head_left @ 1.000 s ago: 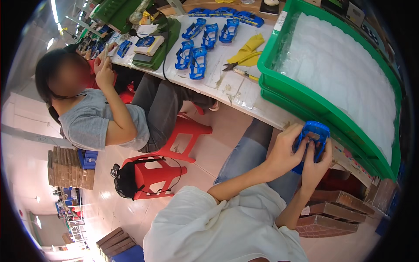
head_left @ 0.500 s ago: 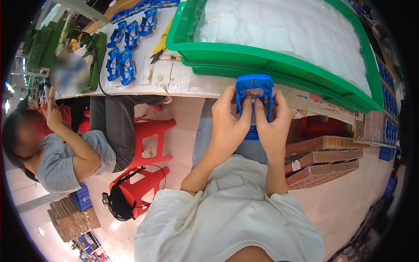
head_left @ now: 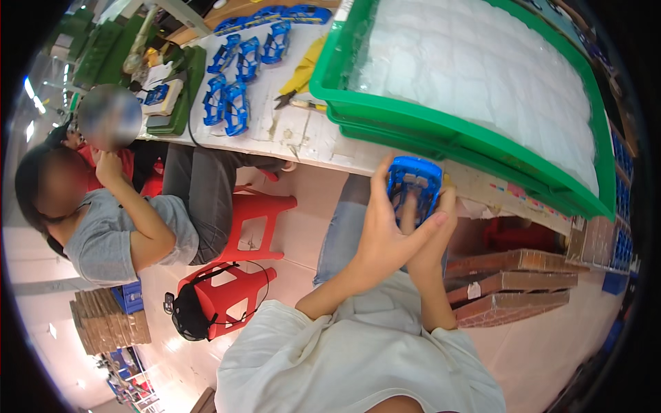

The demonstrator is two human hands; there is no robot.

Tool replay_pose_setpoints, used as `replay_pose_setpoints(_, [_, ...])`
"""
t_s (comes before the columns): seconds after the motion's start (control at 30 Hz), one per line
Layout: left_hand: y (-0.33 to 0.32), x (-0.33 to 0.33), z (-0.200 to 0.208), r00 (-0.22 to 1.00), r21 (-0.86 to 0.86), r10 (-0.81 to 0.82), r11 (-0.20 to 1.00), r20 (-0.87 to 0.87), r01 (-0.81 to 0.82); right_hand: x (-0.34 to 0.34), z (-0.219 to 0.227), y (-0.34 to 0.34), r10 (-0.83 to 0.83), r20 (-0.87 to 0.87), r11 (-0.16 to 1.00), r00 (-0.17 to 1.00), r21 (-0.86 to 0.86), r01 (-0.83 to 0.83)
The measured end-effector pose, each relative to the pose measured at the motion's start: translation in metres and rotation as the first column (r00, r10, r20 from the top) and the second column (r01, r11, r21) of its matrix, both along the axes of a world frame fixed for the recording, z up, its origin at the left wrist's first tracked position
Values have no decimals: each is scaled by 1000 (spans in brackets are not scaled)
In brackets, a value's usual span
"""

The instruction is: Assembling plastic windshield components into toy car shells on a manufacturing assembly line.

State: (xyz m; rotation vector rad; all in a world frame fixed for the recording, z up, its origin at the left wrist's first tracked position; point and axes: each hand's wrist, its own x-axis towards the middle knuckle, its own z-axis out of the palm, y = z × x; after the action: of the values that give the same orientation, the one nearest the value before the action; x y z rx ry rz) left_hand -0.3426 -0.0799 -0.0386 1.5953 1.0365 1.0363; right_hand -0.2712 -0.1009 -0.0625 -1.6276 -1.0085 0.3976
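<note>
A blue plastic toy car shell (head_left: pixel 415 173) is held between my two hands in front of the table edge, its hollow inside toward me. My left hand (head_left: pixel 380 237) wraps its left side, with the thumb reaching across toward the right. My right hand (head_left: pixel 432 241) grips the right side, one finger or thumb inside the hollow. On the table to the left lie several similar blue car shells (head_left: pixel 236 110). A pair of cutting pliers (head_left: pixel 285 100) rests near them beside a crumpled yellow item (head_left: pixel 306 70).
A large green crate (head_left: pixel 441 124) filled with white wrapped packs (head_left: pixel 475 65) stands on the white table (head_left: pixel 275 138). To the left sits a person in a grey shirt (head_left: pixel 131 241). Red stools (head_left: pixel 258 224), one carrying a black bag (head_left: pixel 189 313), and stacked brown trays (head_left: pixel 513 286) are below.
The shell has come lower, closer to me, and turned slightly. My left thumb has crossed toward my right hand. The whole view has shifted, with the table scene further right.
</note>
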Motion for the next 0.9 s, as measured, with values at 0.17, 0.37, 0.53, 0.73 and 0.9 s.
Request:
replay_pose_setpoints(0.17, [23, -30, -16, 991, -87, 119, 990, 64, -113, -23, 1, -9, 359, 147, 931, 922, 17, -366])
replay_pose_setpoints(0.37, [83, -89, -14, 938, -236, 223, 958, 264, -161, -40, 5, -13, 561, 98, 807, 822, 159, -569])
replay_pose_setpoints(0.53, [205, -148, -32, 704, 445, 646, 745, -294, -497, -46, -1, -16, 580, 96, 790, 809, 175, -587])
replay_pose_setpoints(0.73, [246, -149, -44, 534, 569, 599, 785, -596, -246, -41, -5, -19, 539, 74, 827, 839, 143, -544])
replay_pose_setpoints(0.9, [239, -133, -41, 218, 720, 729, 681, -649, -132, -41, -9, -18, 548, 51, 826, 835, 127, -549])
